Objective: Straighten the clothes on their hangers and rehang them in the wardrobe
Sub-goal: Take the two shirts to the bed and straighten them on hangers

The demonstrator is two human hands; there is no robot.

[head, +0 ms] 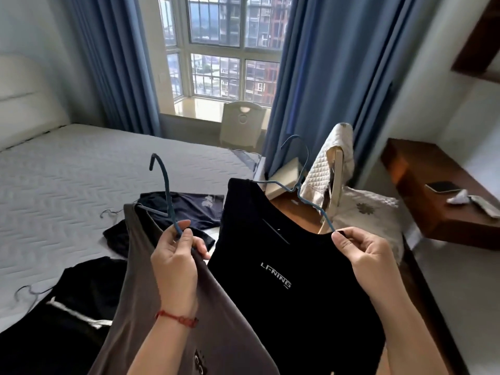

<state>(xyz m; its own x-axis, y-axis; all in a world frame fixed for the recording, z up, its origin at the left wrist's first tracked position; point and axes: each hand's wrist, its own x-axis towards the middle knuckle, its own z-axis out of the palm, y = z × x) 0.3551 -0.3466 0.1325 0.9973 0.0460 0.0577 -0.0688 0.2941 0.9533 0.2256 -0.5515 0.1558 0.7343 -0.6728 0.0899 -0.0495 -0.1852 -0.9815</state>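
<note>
Colours and patterns, head view

Left garment (216, 315): plain grey, on a blue hanger (165, 185). Right garment (284, 280): black with white lettering, on a blue wire hanger (303, 185). Wrist band (177, 318): red. Mattress (81, 180): pale grey, quilted zigzag pattern. Folded shirt (189, 209) on it: navy with a pale leaf print. Lower-left garment (67, 307): black with a white stripe. Curtains (324, 77): blue. Chair cover (330, 163): cream, diamond-quilted. Desk (433, 201): dark reddish-brown.

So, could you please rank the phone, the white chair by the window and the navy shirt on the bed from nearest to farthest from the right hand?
1. Phone, on the desk to the right of the right hand.
2. Navy shirt, on the bed to the left.
3. White chair, far back at the window.
</note>
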